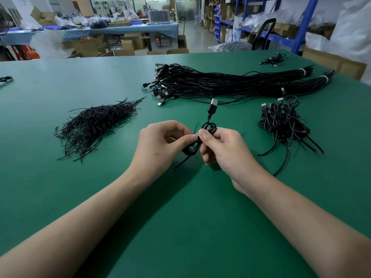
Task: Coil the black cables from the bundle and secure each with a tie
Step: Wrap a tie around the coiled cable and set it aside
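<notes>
Our left grip [160,143] and right grip [222,149] both pinch one small black coiled cable [208,128] just above the counter [180,217], its USB plug [213,106] pointing upward. Bare green surface spreads wide around us. Two banded bundles [220,82] lie beyond, one pile of ties [94,125] left, one heap of coils [285,121] right.

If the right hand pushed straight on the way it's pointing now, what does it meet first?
The right hand points left, toward the left hand, with the coiled cable pinched between them. It would meet the left hand's fingertips almost at once; they look nearly touching, though depth is unclear.
</notes>
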`<state>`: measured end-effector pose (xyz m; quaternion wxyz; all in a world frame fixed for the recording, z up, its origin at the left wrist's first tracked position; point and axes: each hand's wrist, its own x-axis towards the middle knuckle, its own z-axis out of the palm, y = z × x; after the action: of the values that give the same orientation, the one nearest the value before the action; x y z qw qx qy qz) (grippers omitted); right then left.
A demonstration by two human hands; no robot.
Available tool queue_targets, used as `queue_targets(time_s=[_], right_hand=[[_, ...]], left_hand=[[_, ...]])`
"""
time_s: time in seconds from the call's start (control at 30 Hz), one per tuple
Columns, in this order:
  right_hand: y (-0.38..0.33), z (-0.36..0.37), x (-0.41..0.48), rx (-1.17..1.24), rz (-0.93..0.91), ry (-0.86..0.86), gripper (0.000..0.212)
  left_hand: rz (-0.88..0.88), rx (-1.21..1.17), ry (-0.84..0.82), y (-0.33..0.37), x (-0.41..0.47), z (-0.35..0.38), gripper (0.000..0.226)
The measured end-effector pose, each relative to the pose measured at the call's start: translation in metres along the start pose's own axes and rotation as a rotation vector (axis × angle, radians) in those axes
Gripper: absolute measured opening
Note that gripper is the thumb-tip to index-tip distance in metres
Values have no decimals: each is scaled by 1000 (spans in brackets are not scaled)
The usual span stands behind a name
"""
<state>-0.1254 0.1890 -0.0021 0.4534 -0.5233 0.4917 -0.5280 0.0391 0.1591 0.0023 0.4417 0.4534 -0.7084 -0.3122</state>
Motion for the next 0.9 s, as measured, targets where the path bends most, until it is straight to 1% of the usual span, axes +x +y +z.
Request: queue_targets(time_s=[0.07,0.1,0.3,0.43,0.5,0.57,0.67,0.8,0.9], right_hand=[[0,0,0,3,-3,-1,28],[0,0,0,5,-5,0,28],[-1,-3,0,31,-3,28,25],[0,-5,2,78,26,50,24],[0,-6,2,101,41,51,22],[-1,-6,2,123,56,39,21],[-3,-7,1,161,72,12,21],[-2,-8,3,202,90,-25,20],[1,-10,5,219,120,-55,15]], left_hand=[[23,-10,-5,1,-1,1,3],[25,-20,-15,1,-2,1,4],[-47,-197,-115,-1,-1,0,16],[-58,-225,-193,-3,-1,2,36],[-51,-248,-243,-3,-1,4,40],[-18,-262,-260,-3,-1,4,40],[21,-286,-241,-2,-1,3,37],[33,-328,-197,-2,-1,2,32],[47,-331,-189,-3,0,2,29]])
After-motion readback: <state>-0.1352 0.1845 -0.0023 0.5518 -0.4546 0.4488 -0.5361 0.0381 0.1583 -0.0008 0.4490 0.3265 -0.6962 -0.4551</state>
